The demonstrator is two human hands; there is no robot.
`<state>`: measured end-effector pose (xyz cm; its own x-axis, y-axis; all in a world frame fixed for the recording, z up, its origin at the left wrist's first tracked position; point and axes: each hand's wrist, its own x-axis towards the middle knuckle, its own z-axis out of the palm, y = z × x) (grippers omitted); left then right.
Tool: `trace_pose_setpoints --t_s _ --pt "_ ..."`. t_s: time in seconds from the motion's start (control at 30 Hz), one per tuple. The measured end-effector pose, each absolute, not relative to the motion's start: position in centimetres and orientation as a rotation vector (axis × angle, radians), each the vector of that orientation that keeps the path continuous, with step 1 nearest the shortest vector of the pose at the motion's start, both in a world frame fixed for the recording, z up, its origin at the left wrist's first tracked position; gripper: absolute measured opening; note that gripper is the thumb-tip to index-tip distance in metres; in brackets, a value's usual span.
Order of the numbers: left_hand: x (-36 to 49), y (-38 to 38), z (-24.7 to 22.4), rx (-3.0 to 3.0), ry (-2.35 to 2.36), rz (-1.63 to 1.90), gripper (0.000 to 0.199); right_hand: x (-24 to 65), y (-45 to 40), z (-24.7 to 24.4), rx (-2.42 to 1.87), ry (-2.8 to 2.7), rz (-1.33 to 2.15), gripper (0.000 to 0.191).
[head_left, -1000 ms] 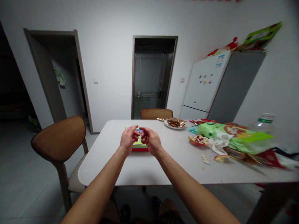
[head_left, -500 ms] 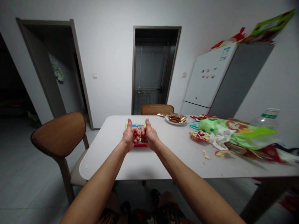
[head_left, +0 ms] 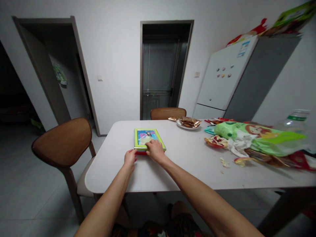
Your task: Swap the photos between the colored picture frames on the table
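A flat box (head_left: 139,140) lies on the white table in front of me. Its lid has a lime-green border around a picture of a long-haired figure on blue, and red shows along its near side. My left hand (head_left: 130,158) is closed at the near left corner, fingertips against the box's edge. Over the near right part of the lid, my right hand (head_left: 155,150) bends its fingers onto the picture, with the thumb down at the front edge. The right hand covers part of the picture and the red side.
On the table's (head_left: 187,164) right lie a pomegranate piece (head_left: 216,141), crumpled tissue (head_left: 238,146), a green printed bag (head_left: 261,131) and a clear bottle (head_left: 296,120). A plate of wrapped snacks (head_left: 189,122) stands at the back. Wooden chairs flank the left (head_left: 63,141) and far (head_left: 168,113) sides.
Both hands were raised side by side above the box with thumbs up. They have come down onto the box, left at its corner and right on its lid. The view has shifted slightly.
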<state>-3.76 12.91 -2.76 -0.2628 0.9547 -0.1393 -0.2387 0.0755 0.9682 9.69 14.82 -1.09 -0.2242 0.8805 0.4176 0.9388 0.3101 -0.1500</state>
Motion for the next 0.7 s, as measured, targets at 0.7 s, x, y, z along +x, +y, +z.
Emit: trace_pose_setpoints --t_s 0.7 --pt "0.5 0.0 2.6 1.710 1.034 1.500 0.025 11.4 0.5 1.6 -0.967 -1.436 0.731 0.053"
